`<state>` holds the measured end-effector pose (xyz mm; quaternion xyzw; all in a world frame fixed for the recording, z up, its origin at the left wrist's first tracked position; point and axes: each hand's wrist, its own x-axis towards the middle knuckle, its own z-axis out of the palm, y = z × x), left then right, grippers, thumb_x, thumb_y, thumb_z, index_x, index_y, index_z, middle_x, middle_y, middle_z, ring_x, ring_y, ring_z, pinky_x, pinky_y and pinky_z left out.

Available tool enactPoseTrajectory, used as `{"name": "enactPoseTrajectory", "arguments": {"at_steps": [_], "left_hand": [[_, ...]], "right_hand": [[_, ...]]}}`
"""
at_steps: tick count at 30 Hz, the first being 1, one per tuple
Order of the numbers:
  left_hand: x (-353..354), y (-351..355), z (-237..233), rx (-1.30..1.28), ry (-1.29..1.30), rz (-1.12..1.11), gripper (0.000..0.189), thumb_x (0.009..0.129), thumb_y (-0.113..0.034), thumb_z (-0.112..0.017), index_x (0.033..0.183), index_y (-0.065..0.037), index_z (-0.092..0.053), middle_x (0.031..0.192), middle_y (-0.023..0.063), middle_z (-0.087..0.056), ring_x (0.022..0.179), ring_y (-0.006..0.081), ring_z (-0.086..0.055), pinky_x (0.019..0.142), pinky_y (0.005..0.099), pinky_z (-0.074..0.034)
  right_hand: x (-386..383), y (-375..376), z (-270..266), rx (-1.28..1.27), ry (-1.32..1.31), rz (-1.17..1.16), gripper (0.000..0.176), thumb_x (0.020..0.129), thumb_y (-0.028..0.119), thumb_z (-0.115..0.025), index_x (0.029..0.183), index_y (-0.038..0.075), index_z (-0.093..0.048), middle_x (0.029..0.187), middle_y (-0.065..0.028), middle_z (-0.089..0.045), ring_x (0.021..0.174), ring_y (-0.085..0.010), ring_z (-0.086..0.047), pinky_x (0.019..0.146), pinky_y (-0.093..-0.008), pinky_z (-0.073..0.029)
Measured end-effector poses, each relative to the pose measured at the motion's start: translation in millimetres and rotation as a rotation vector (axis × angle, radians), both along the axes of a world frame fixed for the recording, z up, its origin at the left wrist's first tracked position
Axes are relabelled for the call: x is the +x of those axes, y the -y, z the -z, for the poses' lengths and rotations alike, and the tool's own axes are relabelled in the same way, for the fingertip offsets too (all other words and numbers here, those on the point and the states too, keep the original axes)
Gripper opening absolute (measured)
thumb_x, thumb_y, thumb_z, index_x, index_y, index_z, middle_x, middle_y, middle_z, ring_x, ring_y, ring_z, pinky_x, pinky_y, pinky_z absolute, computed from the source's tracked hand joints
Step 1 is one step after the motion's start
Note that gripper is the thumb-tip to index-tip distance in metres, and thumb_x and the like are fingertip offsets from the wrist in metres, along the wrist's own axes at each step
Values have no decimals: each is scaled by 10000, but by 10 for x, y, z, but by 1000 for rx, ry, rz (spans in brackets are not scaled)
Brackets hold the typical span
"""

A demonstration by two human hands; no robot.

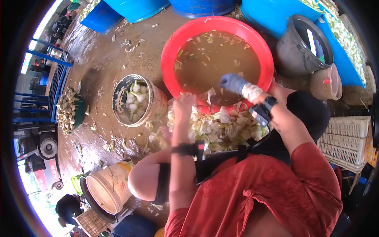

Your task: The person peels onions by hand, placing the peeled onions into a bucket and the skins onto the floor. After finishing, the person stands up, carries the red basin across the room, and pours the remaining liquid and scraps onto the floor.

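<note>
My left hand (184, 102) is bare and held over the near rim of the red basin (167, 65); its fingers look closed, and what is in them is too blurred to make out. My right hand (233, 83), in a blue glove with a white cuff, is above the basin's murky water (213, 59). Its fingers are curled and smeared by motion, hiding anything they hold. A pale strip of peel (211, 95) shows between the hands. Below them, a heap of whitish garlic peels (221, 128) lies between my legs against the basin.
At left stands a bucket (158, 103) with white garlic bulbs (137, 98) inside. Farther left is a pile of untrimmed bulbs (68, 108). Blue tubs (201, 8) line the back; a dark bucket (304, 47) and white crate (341, 142) stand right. Peel scraps litter the wet floor.
</note>
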<state>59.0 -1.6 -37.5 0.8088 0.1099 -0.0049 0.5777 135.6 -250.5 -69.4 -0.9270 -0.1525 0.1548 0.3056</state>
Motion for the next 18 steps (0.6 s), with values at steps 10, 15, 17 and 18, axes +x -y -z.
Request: {"name": "enactPoseTrajectory", "arguments": {"at_steps": [10, 15, 17, 18], "left_hand": [[1557, -386, 707, -51, -480, -251, 557, 713, -318, -756, 1108, 9, -536, 968, 98, -595, 808, 212, -568, 691, 342, -459], [2329, -235, 1108, -318, -697, -381, 705, 747, -476, -683, 1206, 26, -500, 1105, 146, -562, 901, 233, -582, 697, 407, -491], [2633, -169, 1425, -360, -650, -399, 706, 753, -481, -674, 1215, 23, -498, 1128, 144, -550, 936, 227, -573, 715, 395, -491], [2767, -132, 1555, -402, -587, -419, 707, 760, -486, -666, 1223, 20, -496, 1152, 142, -538, 971, 221, -565, 733, 382, -491]], "right_hand": [[1274, 1549, 758, 366, -435, 851, 777, 761, 435, -685, 1378, 228, -261, 1141, -83, -485, 989, -280, -496, 737, -462, -454], [1934, 1280, 865, 596, -452, 1259, 645, 817, 433, -622, 1355, 308, -290, 997, -17, -470, 697, -158, -490, 644, -410, -468], [2182, 1103, 774, 575, -468, 1159, 641, 824, 412, -622, 1358, 302, -286, 1015, -16, -483, 689, -147, -483, 635, -379, -469], [2300, 1003, 789, 564, -476, 1050, 638, 831, 391, -623, 1362, 295, -281, 1034, -16, -496, 681, -135, -475, 626, -348, -469]]}}
